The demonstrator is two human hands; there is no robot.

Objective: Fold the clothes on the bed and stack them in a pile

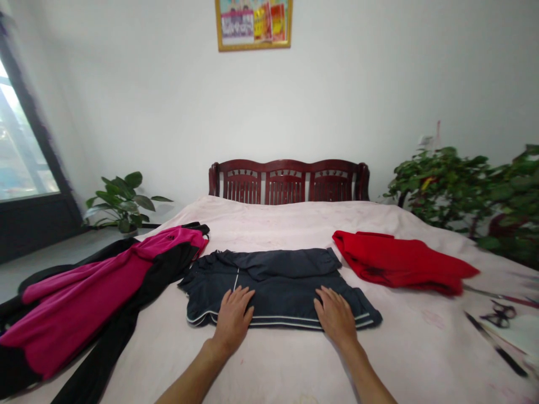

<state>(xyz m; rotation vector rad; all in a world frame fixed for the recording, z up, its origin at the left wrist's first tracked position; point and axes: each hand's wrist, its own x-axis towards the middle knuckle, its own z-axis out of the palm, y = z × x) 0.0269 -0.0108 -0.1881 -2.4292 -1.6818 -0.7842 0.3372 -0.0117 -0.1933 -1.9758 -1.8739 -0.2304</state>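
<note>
Folded dark navy track pants (286,292) lie across the middle of the pale pink cloth, with white stripes along the near edge and a gathered end at the left. My left hand (233,315) rests palm down on the near left part of the pants, its fingers stretched out. On the near right part lies my right hand (336,314), also flat with fingers extended. Neither hand grips the fabric. Left of the pants is a magenta and black jacket (113,280) laid out long. A folded red garment (400,261) sits to the right.
The pale pink cloth (269,370) covers the wide surface. Black-handled scissors (499,314) and a black pen-like item (497,345) lie at the right edge. Beyond stands a dark red wooden bench back (286,179). Potted plants (122,199) flank both sides.
</note>
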